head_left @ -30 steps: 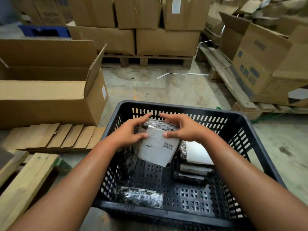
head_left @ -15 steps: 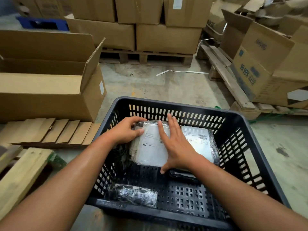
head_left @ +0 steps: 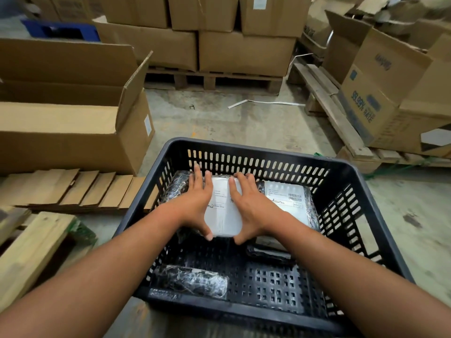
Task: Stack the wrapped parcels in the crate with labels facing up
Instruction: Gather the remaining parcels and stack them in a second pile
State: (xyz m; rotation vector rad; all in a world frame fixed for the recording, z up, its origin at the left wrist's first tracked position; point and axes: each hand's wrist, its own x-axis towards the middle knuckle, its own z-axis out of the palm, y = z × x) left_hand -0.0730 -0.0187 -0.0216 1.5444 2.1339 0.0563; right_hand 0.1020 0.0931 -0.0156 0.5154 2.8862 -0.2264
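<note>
Both hands now lie flat, left hand (head_left: 195,203) and right hand (head_left: 251,206) with fingers spread open, pressing the parcel (head_left: 223,215) down at the far left of the crate (head_left: 256,152), label up. Beside it sits another labelled parcel (head_left: 288,198). Placement looks nearly done. Near wall: loose wrapped bundle (head_left: 190,280).

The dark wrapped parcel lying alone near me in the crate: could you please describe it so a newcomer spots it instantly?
Find the black slotted plastic crate. In its near left corner lies the dark film-wrapped parcel, alone and untouched, with no white label showing.
</note>
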